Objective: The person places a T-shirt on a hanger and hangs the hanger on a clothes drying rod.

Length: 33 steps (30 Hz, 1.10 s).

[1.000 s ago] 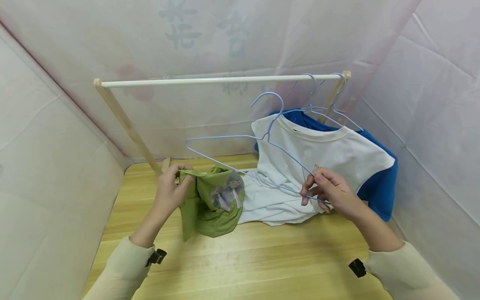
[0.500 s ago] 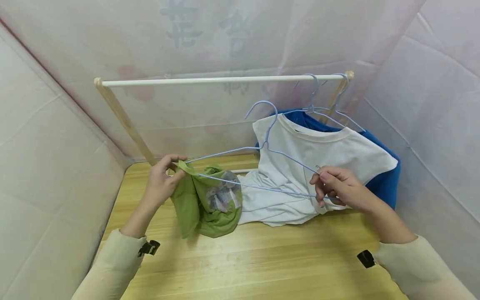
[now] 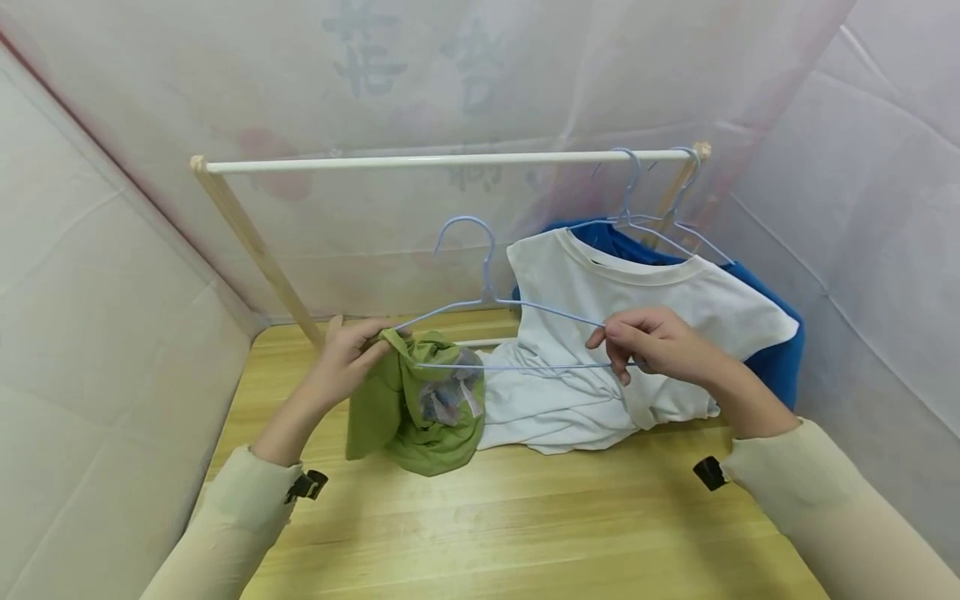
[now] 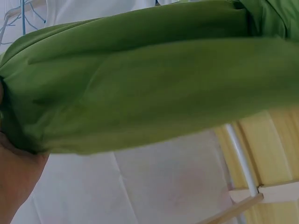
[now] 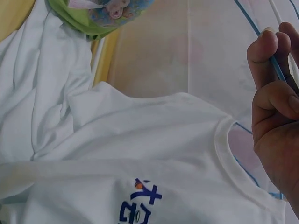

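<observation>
My left hand (image 3: 352,358) pinches the top edge of a green shirt (image 3: 375,417) with a printed picture on its front. One end of a light blue wire hanger (image 3: 487,292) sits inside that shirt's opening, hidden by the cloth. At the hanger's other end, my right hand (image 3: 660,346) grips the wire between thumb and fingers. The hanger's hook points up, below the rail. In the left wrist view the green cloth (image 4: 140,88) fills most of the picture. The right wrist view shows the fingers around the blue wire (image 5: 277,67).
A white rail (image 3: 375,162) on wooden posts spans the back. On its right end hang a white shirt (image 3: 637,292) and a blue shirt (image 3: 776,367), on blue hangers. The white shirt's lower part spreads over the wooden table (image 3: 480,533). Fabric walls (image 3: 97,292) stand around.
The hanger's left end has gone into the green shirt's opening. The hanger has swung level and shifted left with my right hand. My left hand moved left, then back right with the cloth.
</observation>
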Motion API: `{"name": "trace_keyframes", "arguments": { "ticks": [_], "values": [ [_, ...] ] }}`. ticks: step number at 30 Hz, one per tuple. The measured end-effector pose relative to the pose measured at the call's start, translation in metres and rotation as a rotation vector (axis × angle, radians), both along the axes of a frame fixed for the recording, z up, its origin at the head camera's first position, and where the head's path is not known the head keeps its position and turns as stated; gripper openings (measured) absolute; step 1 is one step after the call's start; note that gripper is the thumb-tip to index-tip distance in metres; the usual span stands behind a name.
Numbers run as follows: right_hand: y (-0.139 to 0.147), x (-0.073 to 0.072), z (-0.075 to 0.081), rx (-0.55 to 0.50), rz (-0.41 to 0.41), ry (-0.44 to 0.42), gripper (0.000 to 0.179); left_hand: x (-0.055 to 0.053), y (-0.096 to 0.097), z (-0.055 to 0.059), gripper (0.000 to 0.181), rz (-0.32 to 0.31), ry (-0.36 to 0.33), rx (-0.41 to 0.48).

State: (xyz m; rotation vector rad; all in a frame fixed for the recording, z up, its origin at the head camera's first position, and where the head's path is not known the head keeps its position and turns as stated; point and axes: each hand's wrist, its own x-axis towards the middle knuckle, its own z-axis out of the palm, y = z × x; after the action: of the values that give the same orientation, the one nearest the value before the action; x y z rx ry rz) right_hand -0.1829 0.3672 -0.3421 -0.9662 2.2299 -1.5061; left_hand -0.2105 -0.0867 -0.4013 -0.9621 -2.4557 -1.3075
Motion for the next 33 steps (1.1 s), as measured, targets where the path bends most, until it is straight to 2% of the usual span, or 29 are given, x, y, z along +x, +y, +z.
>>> {"name": "trace_keyframes", "arguments": {
  "ticks": [4,9,14,19,24,33],
  "values": [
    [-0.009,-0.010,0.000,0.018,0.001,-0.007,0.036,0.000,0.002,0.003,0.022,0.021,0.045,-0.050],
    [-0.019,-0.021,0.000,0.027,0.001,-0.013,0.035,0.000,0.005,0.006,0.022,0.042,0.033,-0.075],
    [-0.028,-0.031,-0.001,0.053,-0.006,-0.025,0.035,-0.001,0.009,0.009,0.021,0.020,0.037,-0.069],
    [-0.037,-0.038,-0.003,0.080,-0.020,-0.018,0.033,0.000,0.012,0.013,0.021,0.038,0.047,-0.091],
    [-0.045,-0.044,-0.005,0.071,-0.015,0.002,0.031,0.001,0.016,0.015,0.019,0.038,0.094,-0.087],
    [-0.061,-0.046,-0.007,0.059,0.013,0.013,0.029,0.003,0.021,0.020,0.019,0.042,0.121,-0.086]
  ]
}}
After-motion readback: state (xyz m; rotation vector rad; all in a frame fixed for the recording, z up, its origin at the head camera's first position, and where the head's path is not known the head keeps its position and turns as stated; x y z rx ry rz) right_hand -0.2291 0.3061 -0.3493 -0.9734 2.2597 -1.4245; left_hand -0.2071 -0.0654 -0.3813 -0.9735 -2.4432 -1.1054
